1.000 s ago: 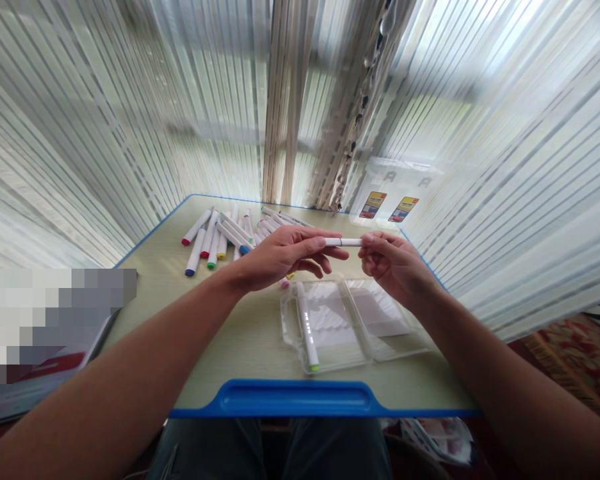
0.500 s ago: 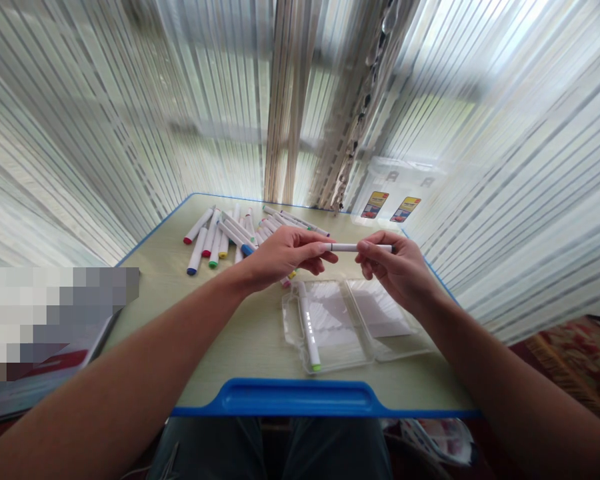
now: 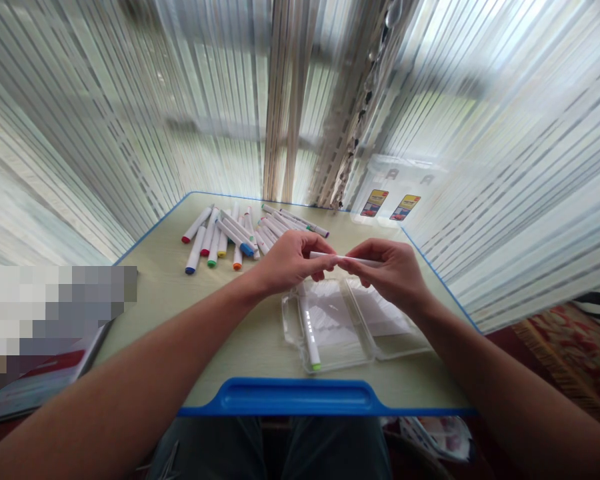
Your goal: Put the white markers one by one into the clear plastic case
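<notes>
A slim white marker (image 3: 363,261) is held level above the table, pinched at the fingertips of both hands. My left hand (image 3: 296,259) closes on its left part and my right hand (image 3: 391,270) on its right part, the fingertips almost meeting. Fingers cover both the middle and the far right end. Below them lies an open clear plastic case (image 3: 340,365). One white marker with a lime-green end (image 3: 311,337) rests along the left side of that case. Beyond my left hand is a loose pile of white markers (image 3: 209,233) with coloured ends.
The pale table (image 3: 155,320) has a blue rim and a blue tray groove (image 3: 295,396) at its near edge. A clear container with two labels (image 3: 405,177) stands at the back right. String curtains (image 3: 220,100) hang behind. A pixelated patch covers the left side.
My hands have come closer together along the marker and sunk slightly. The right hand has moved left. The dark band on the marker is now hidden.
</notes>
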`<state>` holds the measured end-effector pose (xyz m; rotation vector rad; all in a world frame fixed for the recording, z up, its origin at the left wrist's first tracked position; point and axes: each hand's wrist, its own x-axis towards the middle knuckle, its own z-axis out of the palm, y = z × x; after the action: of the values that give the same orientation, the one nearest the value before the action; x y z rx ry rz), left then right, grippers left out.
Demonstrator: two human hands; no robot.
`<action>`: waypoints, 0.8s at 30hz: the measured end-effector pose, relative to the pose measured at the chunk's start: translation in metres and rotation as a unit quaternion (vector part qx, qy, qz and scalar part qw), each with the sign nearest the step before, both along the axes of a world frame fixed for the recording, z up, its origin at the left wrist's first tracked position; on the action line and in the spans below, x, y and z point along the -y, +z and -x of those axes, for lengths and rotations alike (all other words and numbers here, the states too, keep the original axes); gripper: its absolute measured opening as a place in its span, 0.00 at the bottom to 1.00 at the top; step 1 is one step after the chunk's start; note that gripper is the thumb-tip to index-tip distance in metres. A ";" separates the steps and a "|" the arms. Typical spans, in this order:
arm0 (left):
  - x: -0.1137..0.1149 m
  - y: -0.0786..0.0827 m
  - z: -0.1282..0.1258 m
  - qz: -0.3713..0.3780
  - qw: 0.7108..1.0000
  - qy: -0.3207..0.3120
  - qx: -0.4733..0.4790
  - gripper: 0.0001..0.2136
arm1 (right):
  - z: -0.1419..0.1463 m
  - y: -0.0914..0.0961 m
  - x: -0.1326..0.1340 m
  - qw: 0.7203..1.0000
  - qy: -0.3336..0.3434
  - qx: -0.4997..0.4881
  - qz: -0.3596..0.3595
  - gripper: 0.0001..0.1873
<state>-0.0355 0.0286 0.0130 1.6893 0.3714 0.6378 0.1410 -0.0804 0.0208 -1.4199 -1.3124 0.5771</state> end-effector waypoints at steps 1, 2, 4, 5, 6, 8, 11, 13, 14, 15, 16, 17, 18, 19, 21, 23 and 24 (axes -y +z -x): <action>0.000 0.000 0.000 -0.005 1.000 0.001 0.001 0.13 | 0.000 0.000 0.000 1.000 -0.003 0.003 0.000 0.18; 0.000 -0.001 -0.001 -0.010 1.000 0.002 0.002 0.13 | 0.000 0.000 0.000 1.000 -0.005 0.004 0.001 0.18; 0.000 -0.001 -0.001 -0.017 1.000 0.004 0.002 0.13 | -0.001 -0.001 -0.001 1.000 -0.004 -0.003 0.004 0.19; 0.000 -0.001 -0.001 -0.018 1.000 0.005 0.002 0.12 | -0.002 -0.001 -0.001 1.000 -0.001 -0.011 0.005 0.19; 0.000 0.000 -0.001 -0.017 1.000 0.008 0.004 0.11 | -0.003 -0.002 -0.002 1.000 0.002 -0.021 0.006 0.19; 0.000 0.001 -0.002 -0.011 1.000 0.014 0.010 0.08 | -0.004 -0.003 -0.003 0.999 0.009 -0.046 0.004 0.19; -0.001 0.003 -0.002 0.002 1.000 0.024 0.018 0.05 | -0.006 -0.004 -0.003 0.997 0.021 -0.078 -0.002 0.18; -0.002 0.003 -0.002 0.020 0.999 0.029 0.019 0.05 | -0.007 -0.005 -0.004 0.995 0.024 -0.094 -0.006 0.17; -0.003 0.003 -0.002 0.034 0.999 0.031 0.020 0.05 | -0.008 -0.005 -0.005 0.994 0.024 -0.102 -0.009 0.15; -0.004 0.003 -0.001 0.049 0.998 0.033 0.023 0.06 | -0.009 -0.005 -0.005 0.993 0.025 -0.111 -0.013 0.14; -0.005 0.002 -0.001 0.065 0.997 0.034 0.028 0.06 | -0.010 -0.006 -0.006 0.992 0.026 -0.121 -0.017 0.13; -0.006 0.001 -0.001 0.081 0.995 0.035 0.035 0.06 | -0.010 -0.006 -0.007 0.991 0.028 -0.132 -0.021 0.13; -0.008 0.000 -0.001 0.097 0.994 0.036 0.043 0.06 | -0.011 -0.006 -0.007 0.989 0.031 -0.143 -0.024 0.12; -0.009 0.000 -0.001 0.114 0.992 0.036 0.052 0.06 | -0.012 -0.006 -0.008 0.987 0.035 -0.154 -0.026 0.11; -0.011 -0.001 0.000 0.143 0.987 0.039 0.067 0.07 | -0.013 -0.005 -0.008 0.984 0.039 -0.174 -0.028 0.11; -0.013 0.000 0.000 0.164 0.982 0.045 0.076 0.07 | -0.013 -0.004 -0.008 0.981 0.040 -0.190 -0.027 0.11; -0.013 0.001 0.001 0.172 0.981 0.049 0.077 0.07 | -0.013 -0.004 -0.008 0.979 0.041 -0.197 -0.026 0.11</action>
<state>-0.0362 0.0415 0.0141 1.2892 0.4295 0.7281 0.1538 -0.0727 0.0172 -1.1395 -1.0620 0.8276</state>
